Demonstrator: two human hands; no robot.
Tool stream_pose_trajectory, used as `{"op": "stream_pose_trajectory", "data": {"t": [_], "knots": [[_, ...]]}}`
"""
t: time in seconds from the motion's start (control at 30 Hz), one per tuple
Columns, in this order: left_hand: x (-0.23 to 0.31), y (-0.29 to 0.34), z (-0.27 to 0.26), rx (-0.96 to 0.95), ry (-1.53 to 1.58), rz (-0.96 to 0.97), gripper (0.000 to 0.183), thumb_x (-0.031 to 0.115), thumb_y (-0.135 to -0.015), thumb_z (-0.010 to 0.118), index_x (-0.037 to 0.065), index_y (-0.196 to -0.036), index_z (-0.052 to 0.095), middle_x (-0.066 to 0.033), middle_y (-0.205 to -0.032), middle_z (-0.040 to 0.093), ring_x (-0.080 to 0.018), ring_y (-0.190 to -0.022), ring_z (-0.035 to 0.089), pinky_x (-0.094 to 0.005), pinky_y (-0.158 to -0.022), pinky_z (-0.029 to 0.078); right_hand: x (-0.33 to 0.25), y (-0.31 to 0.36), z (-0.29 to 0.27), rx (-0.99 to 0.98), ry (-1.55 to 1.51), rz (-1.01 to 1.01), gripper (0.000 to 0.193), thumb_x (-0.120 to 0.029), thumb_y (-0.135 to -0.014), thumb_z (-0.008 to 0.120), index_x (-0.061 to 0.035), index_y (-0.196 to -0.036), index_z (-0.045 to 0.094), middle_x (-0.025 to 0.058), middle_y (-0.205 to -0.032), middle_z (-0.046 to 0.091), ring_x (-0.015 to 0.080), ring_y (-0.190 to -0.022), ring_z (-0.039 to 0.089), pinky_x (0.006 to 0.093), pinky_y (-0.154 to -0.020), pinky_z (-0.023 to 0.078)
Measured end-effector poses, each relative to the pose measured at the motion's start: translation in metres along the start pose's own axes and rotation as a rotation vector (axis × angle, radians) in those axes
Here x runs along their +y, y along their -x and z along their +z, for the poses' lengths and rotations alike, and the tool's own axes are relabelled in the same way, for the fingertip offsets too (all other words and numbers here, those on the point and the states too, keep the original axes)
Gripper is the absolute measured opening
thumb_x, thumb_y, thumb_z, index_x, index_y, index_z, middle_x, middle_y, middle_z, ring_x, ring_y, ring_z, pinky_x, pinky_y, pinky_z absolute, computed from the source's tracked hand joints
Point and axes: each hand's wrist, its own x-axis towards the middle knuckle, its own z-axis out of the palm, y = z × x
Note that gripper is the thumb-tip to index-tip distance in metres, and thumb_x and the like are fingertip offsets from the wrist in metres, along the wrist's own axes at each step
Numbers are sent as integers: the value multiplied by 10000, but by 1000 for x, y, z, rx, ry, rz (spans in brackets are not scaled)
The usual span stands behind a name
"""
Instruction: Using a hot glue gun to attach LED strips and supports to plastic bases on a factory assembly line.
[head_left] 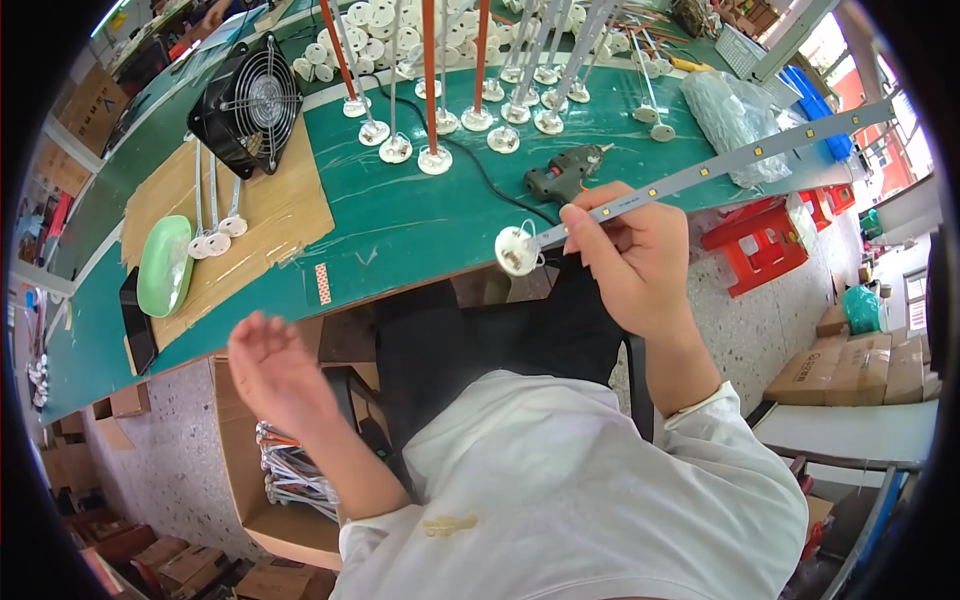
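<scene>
My right hand (638, 262) pinches a grey LED strip (700, 172) between thumb and fingers, close to its lower end. A white round disc (517, 250) with thin wires sits at that end, just past the table's near edge. The strip slants up to the right, its yellow chips facing up. My left hand (272, 362) hovers off the near edge at the left, loosely open, its fingers slightly curled and blurred, with nothing in it. Behind the disc, a dark glue gun (568, 174) lies on the green table (400, 235).
Several strips stand upright on white discs (435, 160) toward the back. At the left are a black fan (250, 105), a green dish (165, 265) and a phone (138, 320) by flat cardboard (285, 205). A carton (235, 450) of strips stands below; red stools (755, 245) are at right.
</scene>
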Motion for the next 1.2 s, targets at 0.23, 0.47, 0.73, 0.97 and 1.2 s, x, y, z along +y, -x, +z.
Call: {"op": "stream_pose_trajectory", "data": {"t": [0.23, 0.47, 0.73, 0.97, 1.2], "knots": [[9, -28, -68, -394, -178, 415, 151, -45, -865, 477, -21, -901, 622, -161, -944, 637, -217, -859, 578, -345, -743, 473, 17, -68, 20, -138, 348, -74, 154, -109, -873, 655, 44, -887, 643, 55, -675, 649, 71, -583, 592, 216, -493, 444], [-36, 30, 23, -305, -340, -202, 392, -131, -765, 642, -35, -1143, 615, -67, -903, 630, -79, -772, 577, -212, -698, 480, -11, -73, 63, -178, 44, 70, 151, -136, -882, 655, 9, -922, 651, 41, -657, 631, 51, -514, 539, 187, -441, 398], [-66, 29, 90, -338, -54, -393, 287, -76, -802, 678, -79, -1083, 624, -145, -942, 677, -134, -762, 646, -244, -681, 528, -36, -58, 66, -224, -125, 66, 123, -103, -891, 634, 20, -899, 632, 49, -662, 620, 53, -507, 531, 192, -436, 404], [-72, 31, 81, -356, -20, -400, 117, 27, -868, 651, -68, -934, 669, -134, -796, 687, -151, -633, 653, -227, -581, 511, -39, -58, 53, -121, -155, 54, 127, -105, -896, 624, 20, -916, 636, 45, -664, 618, 55, -509, 530, 192, -443, 414], [-21, -7, 15, -70, 18, 85, 94, 10, -905, 588, -56, -960, 624, -164, -834, 660, -137, -638, 595, -217, -516, 452, 21, -97, 38, -119, 459, -51, 200, -173, -875, 654, 27, -872, 669, 67, -634, 655, 75, -517, 588, 232, -467, 456]]}}
